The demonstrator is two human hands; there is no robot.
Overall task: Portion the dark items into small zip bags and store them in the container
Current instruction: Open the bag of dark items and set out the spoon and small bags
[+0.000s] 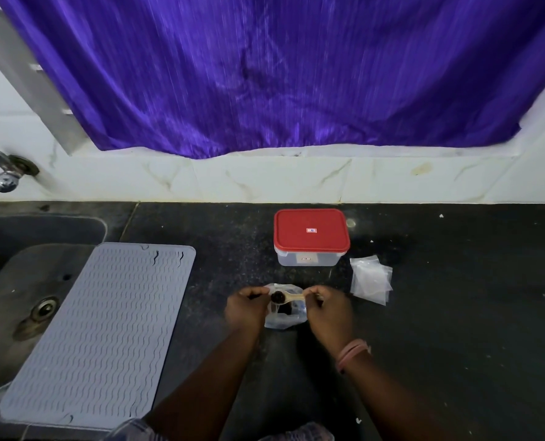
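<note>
A clear plastic bag (284,319) with dark items inside lies on the black counter between my hands. My left hand (245,308) pinches the bag's left edge near its mouth. My right hand (327,310) holds the handle of a pale wooden spoon (291,297). The spoon's bowl carries a scoop of dark items (277,296) over the bag's mouth. Behind the bag stands a clear container with a red lid (311,234), closed. A pile of empty small zip bags (371,279) lies to the right of the container.
A grey ribbed silicone mat (99,332) covers the counter's left part and overlaps a dark sink (26,281) with a drain. A tap (0,173) juts from the tiled wall at the left. A purple curtain (280,74) hangs behind.
</note>
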